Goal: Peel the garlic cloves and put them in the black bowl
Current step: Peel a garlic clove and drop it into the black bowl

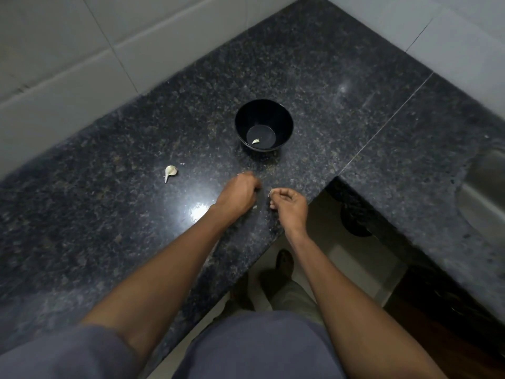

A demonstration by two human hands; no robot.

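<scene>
Right hand (289,205) is pinching a peel scrap (270,190); left hand (240,191) is curling, contents hidden; 1 clove (255,141) is lying in black bowl (264,110) at 12 o'clock

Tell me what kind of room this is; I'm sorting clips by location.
Most likely a home kitchen: a dark granite counter set in a corner of pale tiled wall, what looks like a steel sink at the right edge, and garlic lying near a black bowl.

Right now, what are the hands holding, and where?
The right hand pinches a small pale scrap, likely garlic skin, by its lower end between thumb and fingertips. The left hand is curled, knuckles up; anything inside it is hidden.
</scene>
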